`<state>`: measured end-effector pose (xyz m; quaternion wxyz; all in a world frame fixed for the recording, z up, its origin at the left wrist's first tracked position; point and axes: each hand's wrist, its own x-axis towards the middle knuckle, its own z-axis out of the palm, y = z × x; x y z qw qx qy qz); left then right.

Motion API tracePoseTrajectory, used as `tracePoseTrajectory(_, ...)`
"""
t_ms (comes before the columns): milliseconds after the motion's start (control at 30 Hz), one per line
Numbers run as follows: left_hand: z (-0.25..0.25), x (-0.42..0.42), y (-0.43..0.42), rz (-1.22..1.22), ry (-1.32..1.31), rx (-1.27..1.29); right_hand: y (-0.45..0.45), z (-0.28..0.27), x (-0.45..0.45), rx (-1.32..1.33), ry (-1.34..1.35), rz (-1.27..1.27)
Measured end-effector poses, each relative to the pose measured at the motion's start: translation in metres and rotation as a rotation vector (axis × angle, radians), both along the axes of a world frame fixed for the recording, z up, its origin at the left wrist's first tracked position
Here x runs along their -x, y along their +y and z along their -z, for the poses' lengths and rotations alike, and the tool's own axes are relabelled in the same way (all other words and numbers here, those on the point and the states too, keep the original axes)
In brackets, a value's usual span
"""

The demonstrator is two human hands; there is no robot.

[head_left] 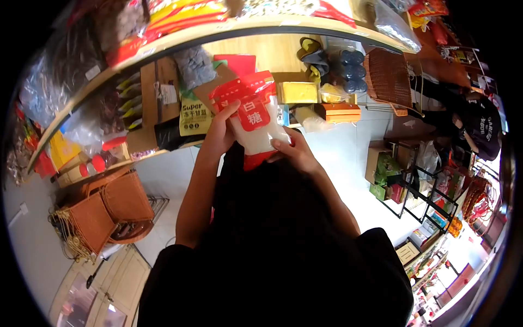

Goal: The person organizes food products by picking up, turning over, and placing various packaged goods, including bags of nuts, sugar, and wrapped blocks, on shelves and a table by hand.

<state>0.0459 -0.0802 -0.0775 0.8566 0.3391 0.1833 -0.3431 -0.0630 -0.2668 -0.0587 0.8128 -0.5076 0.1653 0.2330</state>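
Note:
A red and clear bag of white sugar point(255, 117) is held up in front of my body, its label facing me. My left hand point(222, 126) grips its left edge, with the thumb on the front near the top. My right hand point(298, 151) pinches the lower right corner, thumb on the front. The fingers behind the bag are hidden. Just beyond the bag, on the lower shelf, are a yellow-green "Super" packet point(195, 115) and a yellow block-shaped package point(298, 92).
A curved wooden shelf edge point(261, 23) with bagged goods crosses above. Brown wicker chairs stand at left point(117, 210) and right point(388, 76). Another person in dark clothes point(479, 124) is at far right, near a black metal rack point(422, 188) with boxes.

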Motion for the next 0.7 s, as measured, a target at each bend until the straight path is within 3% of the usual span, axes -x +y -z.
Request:
tracePoseTrajectory(33,-0.002,0.006,0.011,0.038,0.021,0.122,0.009,-0.007,0.0,-0.014,0.045,0.002)
tracePoseTrajectory(200,0.026,0.036,0.015,0.047,-0.019,0.097,0.03,-0.01,-0.01,0.03,0.195,0.009)
tracePoseTrajectory(267,0.044,0.043,0.011,0.076,0.179,0.149,0.03,0.001,-0.009,0.156,0.164,-0.04)
tracePoseTrajectory(333,0.035,0.05,0.013,0.075,0.207,0.181,0.03,-0.003,-0.011,0.285,0.178,-0.081)
tracePoseTrajectory(500,0.02,0.058,0.025,-0.067,0.006,0.008,0.039,-0.015,-0.003,0.255,0.085,-0.116)
tracePoseTrajectory(700,0.018,0.06,0.036,-0.029,-0.071,-0.067,0.035,-0.003,-0.004,0.213,0.12,-0.222)
